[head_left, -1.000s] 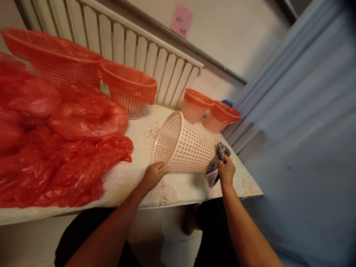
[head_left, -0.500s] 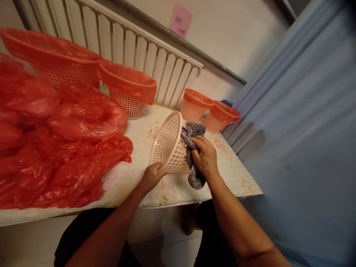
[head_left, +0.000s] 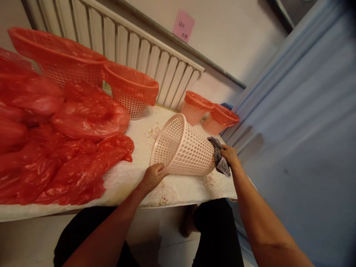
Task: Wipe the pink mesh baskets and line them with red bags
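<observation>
A pale pink perforated plastic wastebasket (head_left: 193, 152) lies on its side on the table, its open mouth turned left and its base to the right. My left hand (head_left: 154, 175) is closed on the lower rim of the mouth, thumb on the near side. At the base end, my right hand (head_left: 228, 154) grips a grey cloth (head_left: 221, 159) and holds it against the bottom of the basket. The fingers of the right hand are partly hidden by the cloth.
Crumpled red plastic bags (head_left: 63, 148) cover the table's left side. Behind them stand a large red-lined basket (head_left: 58, 59) and a smaller one (head_left: 130, 89). Two more lined baskets (head_left: 196, 107) are at the back right. A radiator (head_left: 139, 48) and a blue curtain (head_left: 292, 129) border the table (head_left: 178, 193).
My right hand has moved right with the cloth, from the basket's side to its base, uncovering the side wall. My left hand stays on the rim.
</observation>
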Available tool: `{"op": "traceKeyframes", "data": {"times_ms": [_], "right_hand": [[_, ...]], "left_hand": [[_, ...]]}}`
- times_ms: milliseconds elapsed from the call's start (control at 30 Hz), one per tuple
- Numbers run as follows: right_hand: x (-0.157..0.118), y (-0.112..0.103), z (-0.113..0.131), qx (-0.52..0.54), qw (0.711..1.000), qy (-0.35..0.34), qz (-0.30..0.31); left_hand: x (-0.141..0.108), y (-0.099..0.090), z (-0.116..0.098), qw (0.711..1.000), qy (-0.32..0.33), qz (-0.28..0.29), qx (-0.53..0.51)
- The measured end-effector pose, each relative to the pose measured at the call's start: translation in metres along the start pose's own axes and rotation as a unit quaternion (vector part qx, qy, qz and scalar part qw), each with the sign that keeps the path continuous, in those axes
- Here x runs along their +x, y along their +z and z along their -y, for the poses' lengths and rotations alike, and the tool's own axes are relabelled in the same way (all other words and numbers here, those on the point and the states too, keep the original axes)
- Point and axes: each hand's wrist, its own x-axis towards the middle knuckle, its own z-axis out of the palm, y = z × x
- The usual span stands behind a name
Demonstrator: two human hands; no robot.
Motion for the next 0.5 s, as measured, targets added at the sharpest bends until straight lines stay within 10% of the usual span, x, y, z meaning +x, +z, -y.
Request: {"op": "traceKeyframes", "data": {"times_ms": [200,500], "right_hand": [[-0.041,0.012,0.022,-0.043,0.997,-0.044,-0.041],[-0.096,0.026,0.132,0.096,0.953,-0.272,-0.09]], "left_hand": [[0.0,0.0,-0.001,1.0,-0.004,0.007,-0.009],[-0.001,0.001,-0.001,1.0,0.001,0.016,0.001]]}}
